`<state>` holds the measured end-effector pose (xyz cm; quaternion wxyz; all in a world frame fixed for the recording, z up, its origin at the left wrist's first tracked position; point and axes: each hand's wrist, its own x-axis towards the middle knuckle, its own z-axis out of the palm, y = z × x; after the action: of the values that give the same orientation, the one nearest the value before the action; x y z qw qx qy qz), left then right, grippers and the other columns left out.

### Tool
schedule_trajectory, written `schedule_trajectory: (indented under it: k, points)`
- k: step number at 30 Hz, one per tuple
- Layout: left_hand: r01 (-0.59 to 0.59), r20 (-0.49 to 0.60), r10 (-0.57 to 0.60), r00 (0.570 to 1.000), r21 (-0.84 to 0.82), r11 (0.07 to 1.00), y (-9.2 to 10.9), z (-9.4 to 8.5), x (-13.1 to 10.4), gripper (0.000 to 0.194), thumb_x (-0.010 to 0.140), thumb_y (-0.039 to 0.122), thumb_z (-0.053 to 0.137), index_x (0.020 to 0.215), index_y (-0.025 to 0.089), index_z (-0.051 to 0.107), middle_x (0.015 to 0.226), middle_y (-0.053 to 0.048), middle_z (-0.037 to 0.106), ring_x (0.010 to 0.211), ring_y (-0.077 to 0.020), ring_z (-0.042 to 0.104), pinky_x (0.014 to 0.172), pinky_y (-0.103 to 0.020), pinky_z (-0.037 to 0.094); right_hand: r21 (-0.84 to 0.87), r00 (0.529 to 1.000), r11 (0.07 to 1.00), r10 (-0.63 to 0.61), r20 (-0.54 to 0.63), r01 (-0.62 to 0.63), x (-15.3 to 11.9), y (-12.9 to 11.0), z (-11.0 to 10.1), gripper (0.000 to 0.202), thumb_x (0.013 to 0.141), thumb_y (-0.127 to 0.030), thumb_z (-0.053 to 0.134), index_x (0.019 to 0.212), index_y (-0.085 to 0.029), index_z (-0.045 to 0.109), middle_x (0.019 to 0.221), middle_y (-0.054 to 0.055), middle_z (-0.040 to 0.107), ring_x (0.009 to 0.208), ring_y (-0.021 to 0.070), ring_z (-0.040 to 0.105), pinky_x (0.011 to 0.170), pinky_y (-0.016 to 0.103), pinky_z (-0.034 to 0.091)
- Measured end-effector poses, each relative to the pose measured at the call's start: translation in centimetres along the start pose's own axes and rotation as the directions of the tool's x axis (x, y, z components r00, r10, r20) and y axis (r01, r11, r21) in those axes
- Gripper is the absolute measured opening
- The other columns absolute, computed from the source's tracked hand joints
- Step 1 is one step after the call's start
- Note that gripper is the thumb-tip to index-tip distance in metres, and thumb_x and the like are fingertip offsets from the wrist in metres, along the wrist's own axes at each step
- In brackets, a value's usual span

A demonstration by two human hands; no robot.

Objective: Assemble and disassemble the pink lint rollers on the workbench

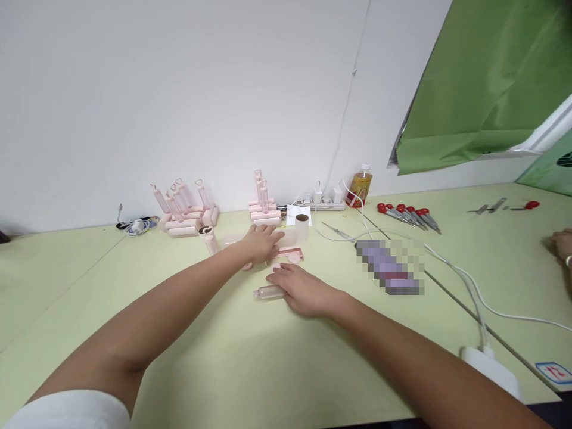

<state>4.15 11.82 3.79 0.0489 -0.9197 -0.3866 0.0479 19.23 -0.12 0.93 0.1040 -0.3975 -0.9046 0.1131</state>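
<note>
My left hand [263, 243] reaches over a pink flat part [288, 255] with round ends, its fingers apart; whether it touches the part is unclear. Behind it lies a pale translucent strip [288, 237]. Nearer to me, my right hand [300, 287] rests on a clear pinkish tube [269, 292] that lies on the table, fingers curled over its right end. A small pink piece at that hand's fingertips is mostly covered. Just left of my left forearm a pink tube [211, 242] stands tilted.
Pink assemblies [183, 226] and stacked pink pieces [265, 215] line the wall. A roll [301, 226], a power strip [328, 205], a bottle [360, 186], red-ended tools [404, 214] and a blurred purple object [388, 267] are behind and right. Another person's hand [563, 244] is at far right.
</note>
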Motion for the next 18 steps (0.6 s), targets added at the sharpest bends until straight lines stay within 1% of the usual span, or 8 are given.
schedule_trajectory:
  k: [2,4,6,9,11,14,18]
  points:
    - [0.005,0.0,-0.005,1.0,0.002,1.0,-0.1,0.1,0.0,0.049,0.094,0.039,0.033,0.142,0.027,0.036,0.151,-0.01,0.033,0.133,-0.0322,0.033,0.105,-0.051,0.027,-0.017,0.999,1.0,0.026,-0.028,-0.027,0.3,0.4,0.4,0.048,0.078,-0.007,0.048,0.125,-0.016,0.053,0.122,0.015,0.057,0.114,0.0299,0.045,0.093,0.044,0.038]
    - [0.005,-0.004,-0.005,1.0,0.002,1.0,-0.1,0.3,0.0,0.05,0.094,0.039,0.033,0.142,0.027,0.036,0.15,-0.011,0.034,0.133,-0.0322,0.034,0.104,-0.052,0.027,-0.022,0.997,0.998,0.058,-0.054,-0.06,0.5,1.0,0.6,0.056,0.081,-0.01,0.046,0.137,-0.017,0.044,0.138,0.014,0.047,0.125,0.0336,0.036,0.101,0.051,0.031]
    - [-0.01,-0.028,0.01,1.0,0.001,1.0,-0.2,0.4,-0.1,0.049,0.094,0.037,0.034,0.141,0.026,0.037,0.15,-0.012,0.034,0.131,-0.0328,0.035,0.104,-0.053,0.027,0.004,0.996,0.997,0.074,-0.054,-0.074,0.6,1.4,0.7,0.062,0.082,-0.011,0.046,0.143,-0.018,0.035,0.143,0.014,0.043,0.129,0.0337,0.032,0.104,0.054,0.027]
    - [-0.041,-0.074,0.041,0.996,0.004,0.999,-0.3,0.7,-0.4,0.05,0.093,0.036,0.033,0.141,0.024,0.038,0.15,-0.013,0.033,0.131,-0.0337,0.034,0.104,-0.053,0.028,0.062,0.997,0.996,0.073,-0.038,-0.071,0.5,1.5,0.6,0.063,0.084,-0.012,0.046,0.145,-0.017,0.033,0.14,0.014,0.047,0.125,0.0316,0.037,0.102,0.05,0.032]
    - [-0.045,-0.083,0.045,0.995,0.001,0.999,-0.2,0.7,-0.5,0.05,0.094,0.036,0.033,0.141,0.024,0.038,0.15,-0.013,0.033,0.132,-0.034,0.033,0.104,-0.053,0.028,0.072,0.996,0.994,0.079,-0.031,-0.076,0.4,1.3,0.6,0.062,0.084,-0.012,0.046,0.145,-0.016,0.034,0.136,0.016,0.05,0.123,0.0317,0.039,0.1,0.049,0.034]
    - [-0.027,-0.083,0.026,0.996,-0.008,1.0,0.0,0.5,-0.7,0.048,0.094,0.034,0.033,0.14,0.024,0.039,0.149,-0.013,0.034,0.133,-0.0331,0.032,0.106,-0.054,0.026,0.049,0.995,0.994,0.095,-0.024,-0.093,0.4,0.9,0.6,0.061,0.084,-0.012,0.046,0.144,-0.015,0.036,0.13,0.018,0.053,0.12,0.033,0.041,0.098,0.05,0.035]
    - [-0.024,-0.112,0.025,0.993,0.004,1.0,0.3,0.3,-0.8,0.047,0.093,0.033,0.036,0.139,0.025,0.042,0.147,-0.011,0.037,0.134,-0.0323,0.031,0.108,-0.054,0.023,0.038,0.993,0.993,0.11,-0.031,-0.109,0.8,0.8,0.7,0.058,0.083,-0.011,0.047,0.141,-0.013,0.039,0.132,0.02,0.052,0.123,0.0348,0.04,0.098,0.051,0.033]
